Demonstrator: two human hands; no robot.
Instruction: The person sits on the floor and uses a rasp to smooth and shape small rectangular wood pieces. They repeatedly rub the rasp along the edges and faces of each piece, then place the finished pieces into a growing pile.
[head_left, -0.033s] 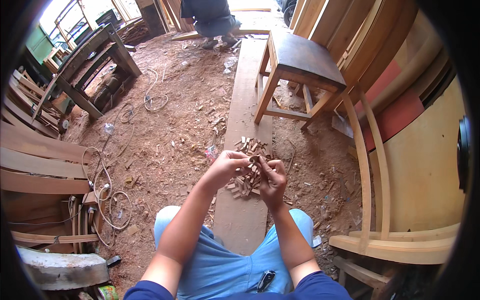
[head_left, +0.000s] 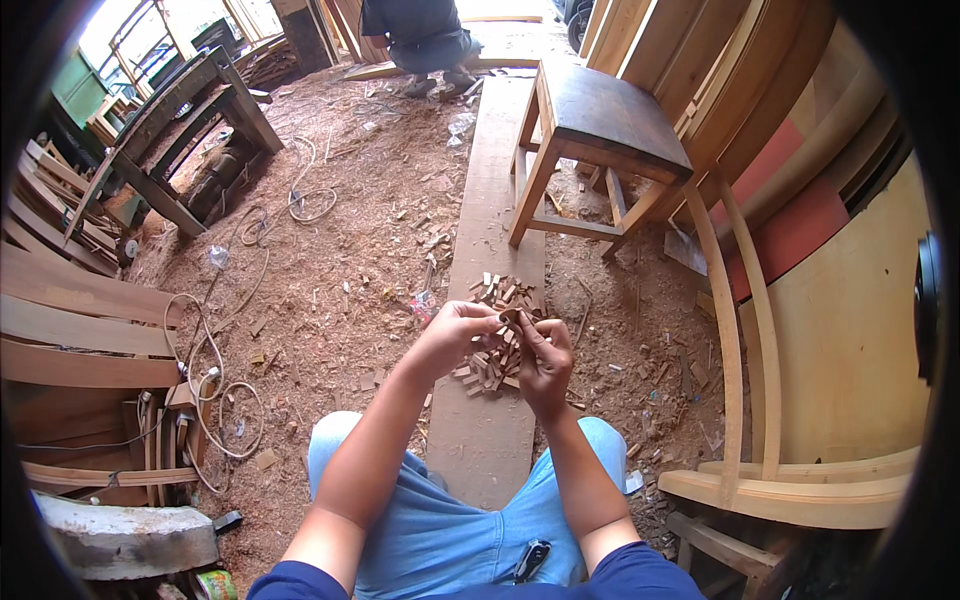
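Note:
Both hands meet in front of me above a pile of small wooden blocks (head_left: 487, 375). My left hand (head_left: 455, 330) pinches one side of a small curled brown piece (head_left: 510, 317), which looks like folded sandpaper. My right hand (head_left: 546, 362) is closed on its other side, fingertips nearly touching the left ones. Whether a wooden block sits inside the fold is too small to tell. The pile lies on a long flat board (head_left: 480, 440) that runs away from me between my knees.
A dark-topped wooden stool (head_left: 620, 125) stands at the far right of the board. Curved wooden parts (head_left: 735, 350) lean on the right. A workbench (head_left: 190, 130), cable loops (head_left: 235, 420) and stacked planks (head_left: 90, 330) lie left. Beyond, a person (head_left: 420, 40) crouches. Sawdust covers the floor.
The small curled brown piece is tilted slightly differently between my fingertips. My arms and the surroundings have not visibly moved.

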